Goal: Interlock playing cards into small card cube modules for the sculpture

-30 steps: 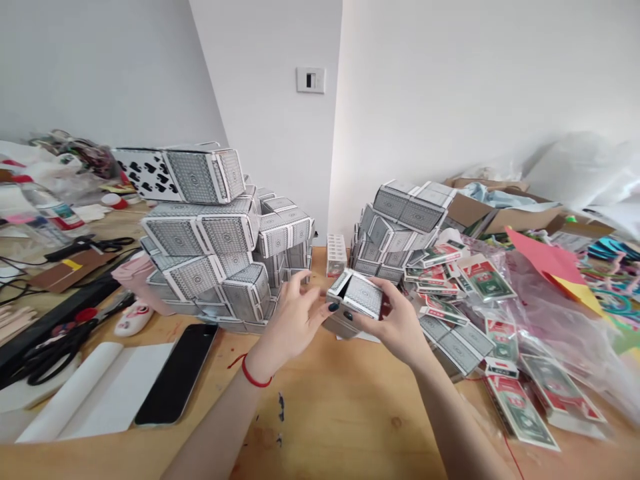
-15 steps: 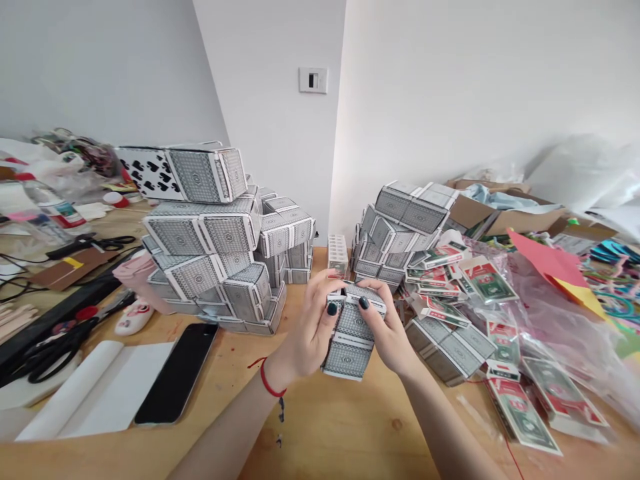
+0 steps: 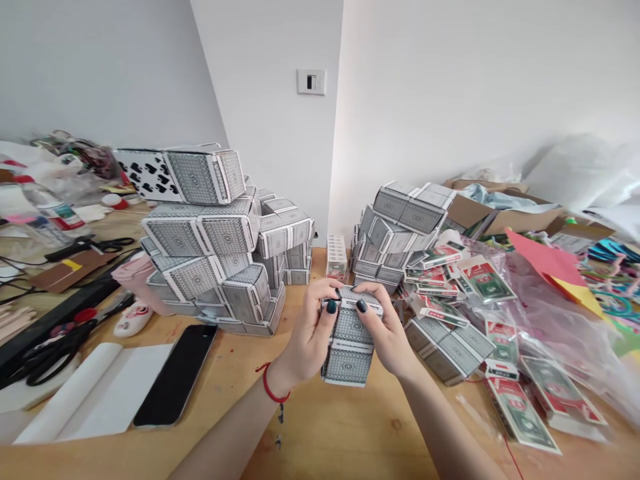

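Grey-patterned card block [image 3: 349, 350], white-banded across middle, held between left hand [image 3: 309, 337] and right hand [image 3: 393, 337], both half-closed, fingers curled over upper end; top perhaps gapped, partly hidden.

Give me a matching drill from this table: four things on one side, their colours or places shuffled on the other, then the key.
Things:
1. Held card block
2. Phone
3. Bracelet
4. Switch plate

Descriptions:
A. red, around the left wrist
B. white, on the wall
C. gray-patterned, between left hand and right hand
D. black-screened

Pairs: 1-C, 2-D, 3-A, 4-B
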`<action>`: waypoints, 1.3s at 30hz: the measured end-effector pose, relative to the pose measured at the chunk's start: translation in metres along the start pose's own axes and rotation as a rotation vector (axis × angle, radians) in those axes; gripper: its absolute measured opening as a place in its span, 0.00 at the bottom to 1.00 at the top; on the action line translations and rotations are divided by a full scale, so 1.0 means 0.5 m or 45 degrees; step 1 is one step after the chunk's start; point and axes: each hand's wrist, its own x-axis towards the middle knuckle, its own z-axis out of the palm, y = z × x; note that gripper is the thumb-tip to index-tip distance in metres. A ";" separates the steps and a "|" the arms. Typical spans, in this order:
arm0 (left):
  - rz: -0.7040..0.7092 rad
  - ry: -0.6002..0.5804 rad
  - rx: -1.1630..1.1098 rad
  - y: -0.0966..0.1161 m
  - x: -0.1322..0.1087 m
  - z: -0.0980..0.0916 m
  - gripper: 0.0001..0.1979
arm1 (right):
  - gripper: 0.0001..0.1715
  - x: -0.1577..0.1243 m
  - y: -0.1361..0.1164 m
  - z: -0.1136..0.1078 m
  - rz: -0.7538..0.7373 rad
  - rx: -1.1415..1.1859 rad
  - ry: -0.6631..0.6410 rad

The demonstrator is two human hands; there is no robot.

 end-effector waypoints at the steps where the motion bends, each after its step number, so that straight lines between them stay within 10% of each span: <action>1: 0.000 -0.001 0.000 0.000 0.000 0.000 0.07 | 0.14 0.000 -0.001 0.000 -0.003 0.004 -0.004; 23: -0.163 -0.043 0.144 0.015 -0.006 0.005 0.08 | 0.14 0.002 0.008 0.002 0.035 0.047 -0.027; 39: 0.165 -0.188 0.341 0.004 -0.011 -0.003 0.15 | 0.10 0.006 -0.001 -0.003 0.077 0.108 -0.076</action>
